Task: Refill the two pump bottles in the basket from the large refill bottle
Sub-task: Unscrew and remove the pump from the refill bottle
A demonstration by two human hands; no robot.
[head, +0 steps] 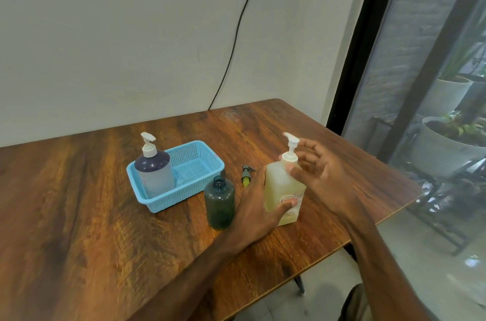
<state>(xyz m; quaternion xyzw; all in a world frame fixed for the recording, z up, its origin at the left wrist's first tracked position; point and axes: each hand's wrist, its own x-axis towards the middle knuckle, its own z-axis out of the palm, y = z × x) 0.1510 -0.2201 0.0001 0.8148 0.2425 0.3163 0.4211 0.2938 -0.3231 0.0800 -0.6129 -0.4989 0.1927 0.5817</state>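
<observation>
The large refill bottle (pixel 281 186), pale yellow with a white pump, stands on the wooden table (pixel 92 215) right of centre. My left hand (pixel 259 210) grips its lower body, thumb across the label. My right hand (pixel 323 176) hovers beside the pump collar with fingers spread and relaxed; the fingertips are near the neck, contact unclear. A dark green bottle (pixel 219 205) stands uncapped just left of my left hand. Its green pump head (pixel 246 176) lies on the table behind it. A clear bottle with dark liquid and a white pump (pixel 153 170) stands in the blue basket (pixel 205 181).
The table's right edge and front corner lie close to the refill bottle. A black cable (pixel 236 39) runs down the wall behind the table. Beyond a dark-framed glass pane (pixel 434 84) on the right stand white plant pots.
</observation>
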